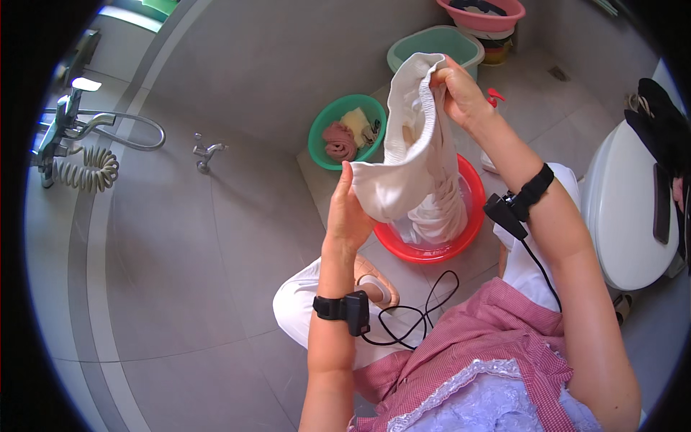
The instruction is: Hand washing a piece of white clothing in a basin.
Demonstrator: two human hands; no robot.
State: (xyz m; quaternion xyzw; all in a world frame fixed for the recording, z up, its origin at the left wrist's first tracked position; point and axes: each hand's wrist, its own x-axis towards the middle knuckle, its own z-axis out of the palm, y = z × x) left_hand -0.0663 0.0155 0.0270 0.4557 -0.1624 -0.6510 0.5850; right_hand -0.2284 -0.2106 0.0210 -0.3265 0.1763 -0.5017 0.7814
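The white cotton garment hangs lengthwise between 2 hands, directly above the round red plastic basin on the tiled floor. The right hand pinches its top edge; the left hand, lower and nearer the body, grips its bottom fold.

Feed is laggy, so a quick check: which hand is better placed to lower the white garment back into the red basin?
Probably the left hand. It grips the white garment's lower end just beside the red basin's rim; the right hand holds the top end high above it.
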